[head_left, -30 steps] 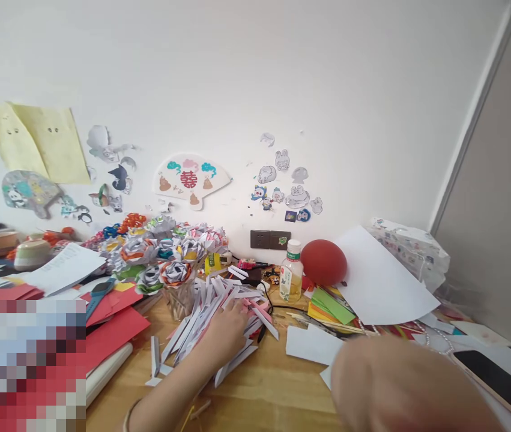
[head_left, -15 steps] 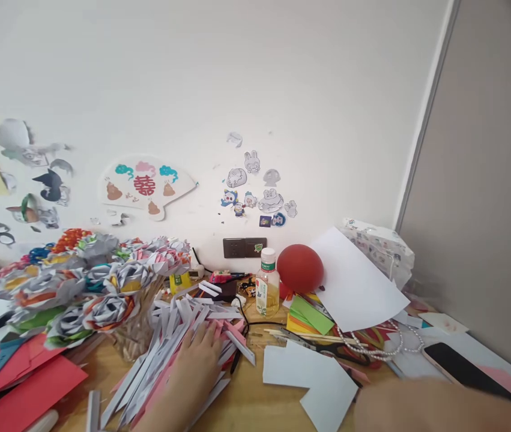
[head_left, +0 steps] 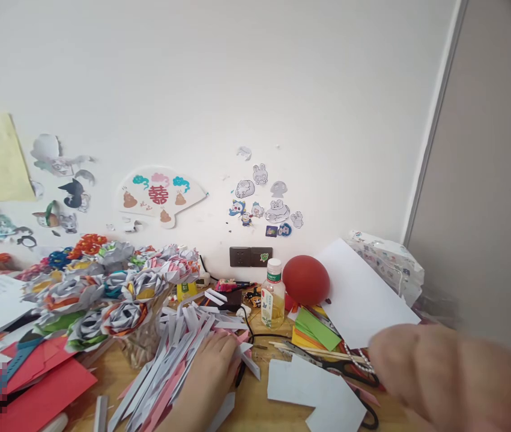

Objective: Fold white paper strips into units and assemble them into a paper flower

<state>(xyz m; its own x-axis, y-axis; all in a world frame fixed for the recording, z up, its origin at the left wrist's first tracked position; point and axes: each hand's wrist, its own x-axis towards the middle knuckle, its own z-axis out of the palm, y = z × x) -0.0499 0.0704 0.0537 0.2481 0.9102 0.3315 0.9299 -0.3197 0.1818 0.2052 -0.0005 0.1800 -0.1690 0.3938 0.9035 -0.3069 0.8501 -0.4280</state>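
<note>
My left hand [head_left: 212,372] rests on a heap of folded white and pink paper strips [head_left: 172,360]. Its fingers are bent down and closed around some pink strips, with the fingertips hidden. My right hand [head_left: 448,378] is raised close to the camera at the lower right, blurred, with fingers curled in. Whatever it may hold is out of sight. Cut pieces of white paper [head_left: 302,384] lie on the table between the hands. Left of the heap, folded-paper flowers [head_left: 126,318] stand bunched in a clear container [head_left: 140,348].
A bottle of yellowish liquid [head_left: 273,300] stands beside a red balloon [head_left: 306,280] near the wall. Black-handled scissors [head_left: 345,366], green paper [head_left: 316,329] and a large white sheet [head_left: 367,294] lie to the right. Red paper [head_left: 52,390] lies front left.
My right hand has risen from the lower right edge and now covers the phone and part of the beads. My left hand's fingers have drawn together on the strips. The view has shifted slightly.
</note>
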